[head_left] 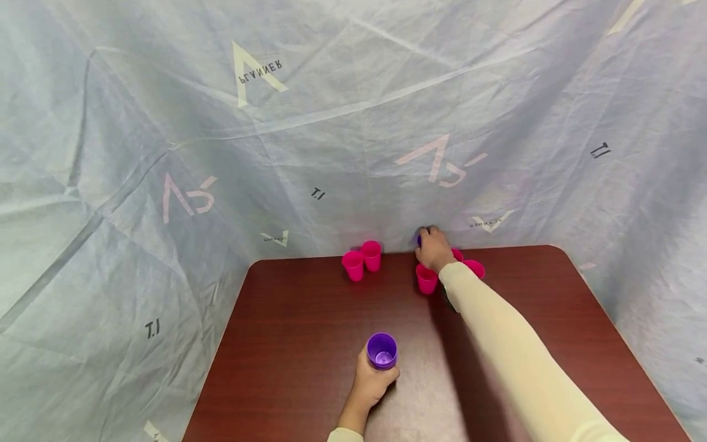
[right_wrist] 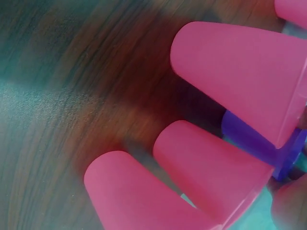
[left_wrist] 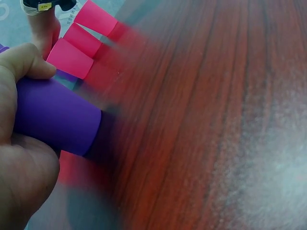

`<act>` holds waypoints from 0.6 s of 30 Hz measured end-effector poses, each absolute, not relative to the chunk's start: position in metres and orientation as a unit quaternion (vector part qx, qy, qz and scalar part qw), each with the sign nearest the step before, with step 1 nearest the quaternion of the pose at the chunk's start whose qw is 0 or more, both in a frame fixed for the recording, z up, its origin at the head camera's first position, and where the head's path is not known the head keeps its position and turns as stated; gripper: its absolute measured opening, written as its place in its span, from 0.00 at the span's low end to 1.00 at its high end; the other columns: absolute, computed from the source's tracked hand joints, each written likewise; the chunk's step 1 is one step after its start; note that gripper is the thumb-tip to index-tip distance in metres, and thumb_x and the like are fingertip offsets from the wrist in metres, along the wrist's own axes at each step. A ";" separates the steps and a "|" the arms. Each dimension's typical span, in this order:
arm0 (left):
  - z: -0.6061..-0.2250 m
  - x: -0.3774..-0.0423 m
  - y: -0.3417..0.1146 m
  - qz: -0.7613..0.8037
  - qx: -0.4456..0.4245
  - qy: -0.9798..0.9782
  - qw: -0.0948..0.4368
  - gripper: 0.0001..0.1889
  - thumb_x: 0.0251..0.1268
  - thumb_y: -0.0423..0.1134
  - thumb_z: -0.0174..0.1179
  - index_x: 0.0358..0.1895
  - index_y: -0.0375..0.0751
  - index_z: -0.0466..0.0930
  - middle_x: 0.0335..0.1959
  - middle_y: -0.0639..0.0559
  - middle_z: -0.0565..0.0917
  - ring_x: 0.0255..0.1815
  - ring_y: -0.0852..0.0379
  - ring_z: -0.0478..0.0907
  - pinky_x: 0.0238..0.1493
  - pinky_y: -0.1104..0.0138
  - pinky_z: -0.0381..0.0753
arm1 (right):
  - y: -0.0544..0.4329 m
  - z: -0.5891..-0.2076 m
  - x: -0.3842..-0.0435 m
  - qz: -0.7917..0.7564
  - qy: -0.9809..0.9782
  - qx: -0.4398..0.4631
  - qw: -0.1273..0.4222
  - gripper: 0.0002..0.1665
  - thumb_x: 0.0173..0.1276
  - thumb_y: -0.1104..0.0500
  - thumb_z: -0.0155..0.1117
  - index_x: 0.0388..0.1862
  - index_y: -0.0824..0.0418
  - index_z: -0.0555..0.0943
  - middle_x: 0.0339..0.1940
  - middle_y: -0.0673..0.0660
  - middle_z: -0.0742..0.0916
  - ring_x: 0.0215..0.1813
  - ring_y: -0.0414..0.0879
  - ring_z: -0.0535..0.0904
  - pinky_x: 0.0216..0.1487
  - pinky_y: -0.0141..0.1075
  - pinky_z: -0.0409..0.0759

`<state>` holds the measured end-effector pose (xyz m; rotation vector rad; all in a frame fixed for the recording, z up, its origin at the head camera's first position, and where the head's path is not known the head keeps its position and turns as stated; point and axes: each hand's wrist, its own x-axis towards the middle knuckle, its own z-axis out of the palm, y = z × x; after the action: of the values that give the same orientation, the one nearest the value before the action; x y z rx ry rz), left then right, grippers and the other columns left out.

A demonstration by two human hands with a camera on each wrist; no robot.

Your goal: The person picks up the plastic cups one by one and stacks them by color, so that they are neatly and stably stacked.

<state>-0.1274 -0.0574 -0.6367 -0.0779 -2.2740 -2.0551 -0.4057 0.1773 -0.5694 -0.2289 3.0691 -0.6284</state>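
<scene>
Near the front middle of the table, my left hand (head_left: 371,382) grips nested purple cups (head_left: 382,351), mouth up, with stacked rim lines showing. In the left wrist view, thumb and fingers wrap round the outer purple cup (left_wrist: 60,115). My right hand (head_left: 434,248) reaches to the table's back edge and grips another purple cup (right_wrist: 254,139) at its rim; most of that cup is hidden in the head view. Around this hand stand upright pink cups: one in front (head_left: 427,280), one beside it (head_left: 458,255) and one farther right (head_left: 474,269), partly behind the forearm.
Two more pink cups, a nearer one (head_left: 353,266) and a farther one (head_left: 372,256), stand close together at the back, left of the right hand. A grey printed cloth (head_left: 331,153) hangs behind the brown table (head_left: 287,344) and along its sides.
</scene>
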 end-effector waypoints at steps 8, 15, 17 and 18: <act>-0.638 -0.127 -0.056 -0.678 -0.026 -0.734 0.033 0.32 0.38 0.20 0.71 0.54 0.44 0.83 0.46 0.48 0.88 0.49 0.60 0.83 0.60 0.65 0.81 | 0.170 -0.559 -0.397 -0.219 0.971 -0.099 -0.017 0.37 0.74 0.56 0.66 0.76 0.69 0.66 0.74 0.73 0.71 0.78 0.68 0.67 0.79 0.61 0.69; -0.638 -0.127 -0.057 -0.672 -0.018 -0.740 0.034 0.33 0.38 0.20 0.71 0.55 0.44 0.82 0.46 0.49 0.88 0.49 0.62 0.83 0.60 0.66 0.80 | 0.165 -0.555 -0.392 -0.238 0.960 -0.138 -0.055 0.38 0.72 0.52 0.72 0.73 0.67 0.70 0.70 0.69 0.75 0.74 0.67 0.73 0.76 0.59 0.73; -0.637 -0.127 -0.057 -0.670 -0.017 -0.741 0.035 0.32 0.38 0.20 0.71 0.55 0.44 0.82 0.45 0.49 0.88 0.48 0.62 0.83 0.60 0.65 0.80 | 0.163 -0.553 -0.389 -0.243 0.956 -0.149 -0.068 0.38 0.71 0.52 0.74 0.73 0.66 0.70 0.70 0.68 0.76 0.73 0.67 0.74 0.75 0.59 0.74; -0.636 -0.127 -0.057 -0.670 -0.017 -0.741 0.035 0.32 0.38 0.20 0.71 0.55 0.44 0.82 0.45 0.49 0.88 0.48 0.62 0.82 0.60 0.65 0.80 | 0.162 -0.552 -0.388 -0.245 0.954 -0.154 -0.075 0.38 0.71 0.51 0.74 0.72 0.66 0.71 0.69 0.68 0.76 0.72 0.67 0.75 0.75 0.58 0.74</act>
<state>-0.1267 -0.0571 -0.6361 -0.0533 -2.2781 -2.0589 -0.3884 0.1622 -0.5524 -0.5094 3.1500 -0.8082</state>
